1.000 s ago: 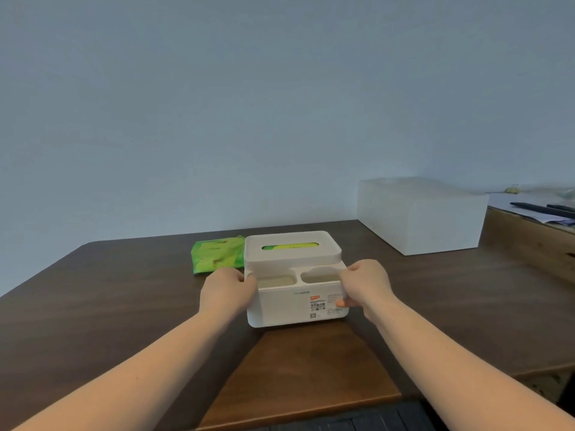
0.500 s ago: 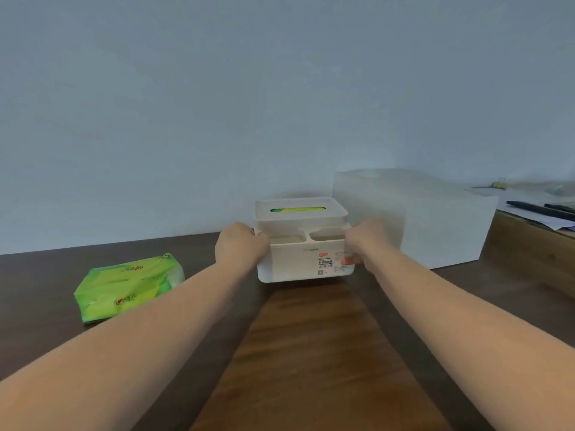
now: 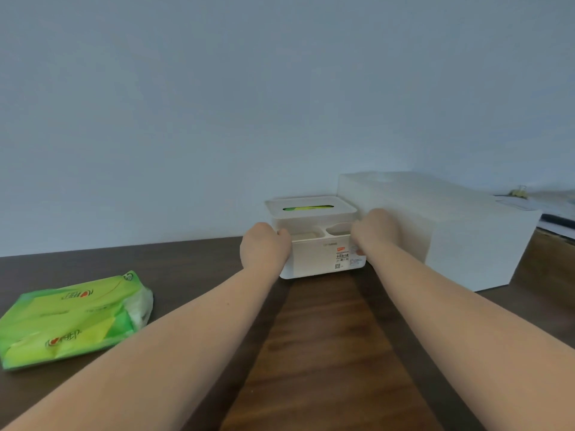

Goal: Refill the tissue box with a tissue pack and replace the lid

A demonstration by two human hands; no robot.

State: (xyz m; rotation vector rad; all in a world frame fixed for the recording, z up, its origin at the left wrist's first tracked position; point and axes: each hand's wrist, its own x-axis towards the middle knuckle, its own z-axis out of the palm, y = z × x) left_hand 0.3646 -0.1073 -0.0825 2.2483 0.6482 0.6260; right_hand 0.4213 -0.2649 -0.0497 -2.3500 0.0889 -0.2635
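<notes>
A white tissue box (image 3: 317, 258) stands near the far edge of the dark wooden table (image 3: 326, 353), close to the wall. Its white lid (image 3: 311, 208) is on, and green packaging shows through the lid's slot. Two small open compartments sit at the box's front. My left hand (image 3: 264, 248) grips the box's left side and my right hand (image 3: 375, 233) grips its right side. A green tissue pack (image 3: 73, 317) lies flat on the table at the left, apart from both hands.
A large white rectangular box (image 3: 451, 231) stands right beside the tissue box on its right. Papers and dark pens (image 3: 557, 217) lie on a lower wooden surface at the far right. A plain wall rises just behind the table.
Both hands have pushed the tissue box away from me, toward the wall and the large white box. The green pack now lies nearer and to the left in view.
</notes>
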